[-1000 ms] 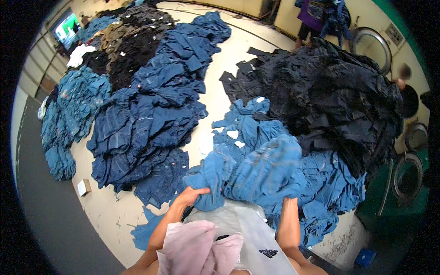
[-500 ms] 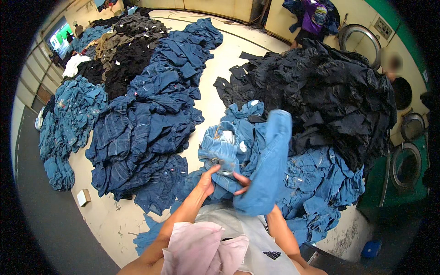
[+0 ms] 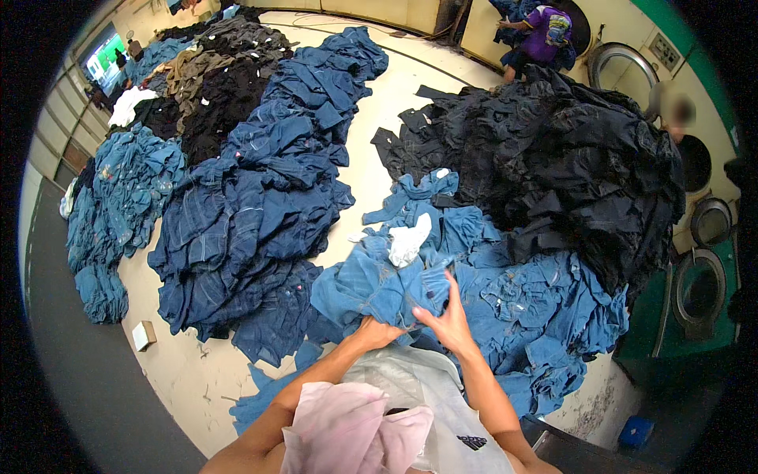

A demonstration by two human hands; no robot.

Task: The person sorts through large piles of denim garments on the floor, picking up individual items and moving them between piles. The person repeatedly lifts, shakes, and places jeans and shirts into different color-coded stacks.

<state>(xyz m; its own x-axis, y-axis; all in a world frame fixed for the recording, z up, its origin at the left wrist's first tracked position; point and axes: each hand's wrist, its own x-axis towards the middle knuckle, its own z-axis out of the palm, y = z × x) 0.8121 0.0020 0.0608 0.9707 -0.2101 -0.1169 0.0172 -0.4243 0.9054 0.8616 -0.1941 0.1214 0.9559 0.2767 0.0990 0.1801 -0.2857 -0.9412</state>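
A pair of light blue jeans (image 3: 359, 276), bunched up, is between my hands in front of my body. My right hand (image 3: 448, 320) grips a gathered edge of the denim, thumb on the near side. At the lower edge of the jeans, my left hand (image 3: 380, 332) is curled into the cloth, its fingertips hidden by the folds. A white piece of cloth (image 3: 409, 240) shows at the far side of the bunched denim. Under and around the jeans lies a heap of similar blue denim garments (image 3: 537, 316).
Dark blue denim (image 3: 245, 229) forms a long pile to the left. A tall black garment pile (image 3: 568, 174) stands at the right. Round machine doors (image 3: 699, 288) line the right wall. Beyond the black pile, a person in purple (image 3: 545, 35) handles denim. A small white box (image 3: 144, 336) sits at left.
The blurred, raised denim has come down and bunched toward the left. My right hand now shows from under it, gripping an edge; my left hand has slipped partly beneath the cloth.
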